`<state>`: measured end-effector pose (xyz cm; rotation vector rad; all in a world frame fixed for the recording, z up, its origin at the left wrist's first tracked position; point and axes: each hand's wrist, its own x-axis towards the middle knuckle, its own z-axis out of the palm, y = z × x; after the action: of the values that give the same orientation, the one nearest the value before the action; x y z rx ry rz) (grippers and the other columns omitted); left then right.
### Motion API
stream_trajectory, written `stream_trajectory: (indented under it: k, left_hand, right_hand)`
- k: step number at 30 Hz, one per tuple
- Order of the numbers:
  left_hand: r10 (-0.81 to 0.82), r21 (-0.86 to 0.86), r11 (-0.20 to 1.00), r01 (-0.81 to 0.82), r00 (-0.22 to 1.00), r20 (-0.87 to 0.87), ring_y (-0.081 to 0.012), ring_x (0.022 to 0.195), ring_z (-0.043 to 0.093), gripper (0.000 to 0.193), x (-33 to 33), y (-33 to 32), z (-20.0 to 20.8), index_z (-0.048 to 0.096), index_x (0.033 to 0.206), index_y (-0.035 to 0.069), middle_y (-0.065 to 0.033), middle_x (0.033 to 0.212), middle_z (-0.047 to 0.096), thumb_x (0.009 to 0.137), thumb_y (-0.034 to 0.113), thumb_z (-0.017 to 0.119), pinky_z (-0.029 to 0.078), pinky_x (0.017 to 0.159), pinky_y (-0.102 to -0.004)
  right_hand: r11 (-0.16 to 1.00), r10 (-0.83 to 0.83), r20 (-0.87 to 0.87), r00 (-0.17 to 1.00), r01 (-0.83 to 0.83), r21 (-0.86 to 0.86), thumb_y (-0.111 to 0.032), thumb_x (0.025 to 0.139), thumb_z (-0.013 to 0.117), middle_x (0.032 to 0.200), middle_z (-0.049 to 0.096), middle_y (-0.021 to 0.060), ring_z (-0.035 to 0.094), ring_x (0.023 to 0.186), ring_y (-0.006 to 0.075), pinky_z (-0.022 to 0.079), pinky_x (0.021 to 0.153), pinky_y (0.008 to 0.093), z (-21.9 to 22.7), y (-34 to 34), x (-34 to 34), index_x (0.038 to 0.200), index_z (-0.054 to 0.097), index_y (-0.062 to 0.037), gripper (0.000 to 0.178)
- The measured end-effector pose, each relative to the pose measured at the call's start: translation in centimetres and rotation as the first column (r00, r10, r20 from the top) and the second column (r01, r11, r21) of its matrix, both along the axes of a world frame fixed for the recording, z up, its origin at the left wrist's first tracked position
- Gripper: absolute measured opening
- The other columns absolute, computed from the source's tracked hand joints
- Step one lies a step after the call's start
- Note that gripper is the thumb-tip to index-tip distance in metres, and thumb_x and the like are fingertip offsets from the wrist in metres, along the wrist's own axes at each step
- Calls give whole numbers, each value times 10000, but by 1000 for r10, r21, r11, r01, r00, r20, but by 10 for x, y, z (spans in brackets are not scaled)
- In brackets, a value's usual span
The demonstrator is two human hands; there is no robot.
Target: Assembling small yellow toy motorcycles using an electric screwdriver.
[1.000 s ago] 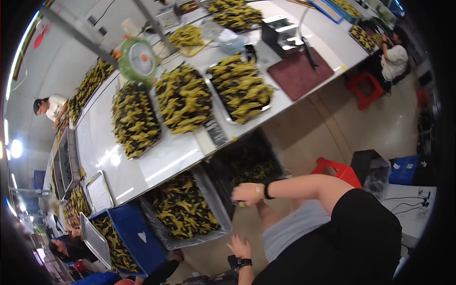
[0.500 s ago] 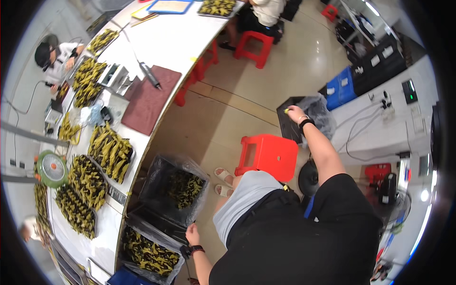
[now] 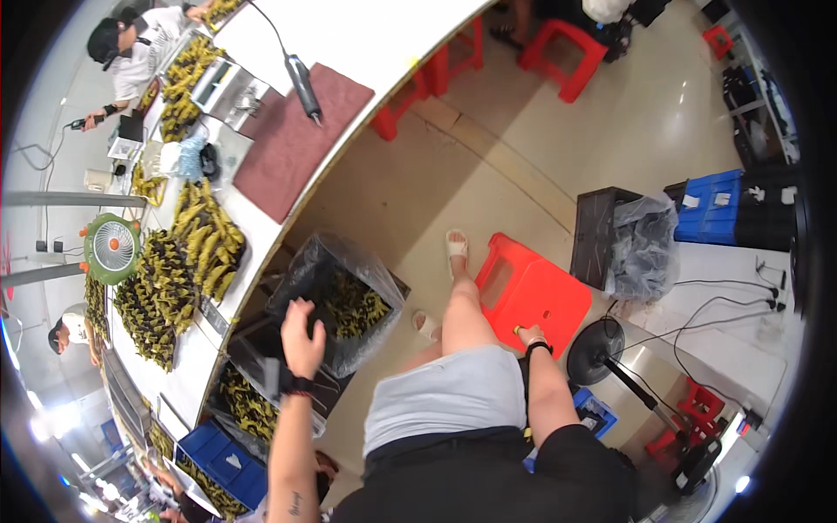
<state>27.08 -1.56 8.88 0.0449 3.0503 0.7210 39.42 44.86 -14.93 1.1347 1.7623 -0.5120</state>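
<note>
R hand (image 3: 531,335) has a small yellow-green bit (image 3: 520,330) pinched btwn fingers, at/over the red stool (image 3: 554,301); can't tell if it touches the seat. Only the bit's end shows, pale & bright; shape too small to make out.

L hand (image 3: 302,340): fingers spread, thumb apart, looks empty. In view it overlaps the near L part of a black crate (image 3: 305,268) w/ clear plastic liner (image 3: 370,261); contact unclear. Crate has a low heap of dark-&-yellow pcs (image 3: 353,305), mostly toward its R side.

Next bin over, also lined, has more of the same kind of pcs (image 3: 244,401), partly hidden by L wrist/forearm. Blue bin (image 3: 209,458) alongside, pcs in it too, partly covered. White table (image 3: 401,30) carries heaped pcs (image 3: 207,240); trays under them mostly hidden. Far R: dark crate (image 3: 595,227) w/ clear bag (image 3: 645,248), contents hard to read. Blue box (image 3: 708,207) beside it.
</note>
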Motion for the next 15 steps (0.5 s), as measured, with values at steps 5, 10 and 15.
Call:
stream_trajectory:
  k: [5, 10, 15]
  left_hand:
    - [-43, -260, 965, 36, 999, -21, -433, 1264, 261, 815, -150, 3, -6, 332, 1302, 14, -282, 1363, 266, 623, 222, 730, 231, 1042, -460]
    - [-133, -519, 831, 199, 978, 160, -432, 1313, 139, 1082, -252, 3, -45, 165, 1371, -14, -290, 1412, 123, 549, 334, 776, 144, 1068, -490]
    - [-108, -412, 900, 141, 989, 101, -444, 1303, 168, 975, -258, -4, -67, 148, 1366, -43, -294, 1412, 130, 576, 138, 690, 182, 1072, -457]
  right_hand:
    - [839, -504, 14, 864, 486, 244, -655, 570, 670, 1264, 404, 297, 413, 1181, 404, 368, 968, 452, -58, -6, -23, 1237, 413, 42, 999]
    - [649, -722, 31, 691, 662, 376, -761, 505, 636, 1352, 266, 266, 351, 1208, 439, 321, 985, 510, -122, -3, -6, 1375, 180, -35, 1222]
    - [560, -765, -48, 642, 700, 444, -701, 509, 692, 1431, 5, 295, 138, 1323, 424, 185, 1071, 489, -123, -12, -18, 1420, -42, -109, 1311]
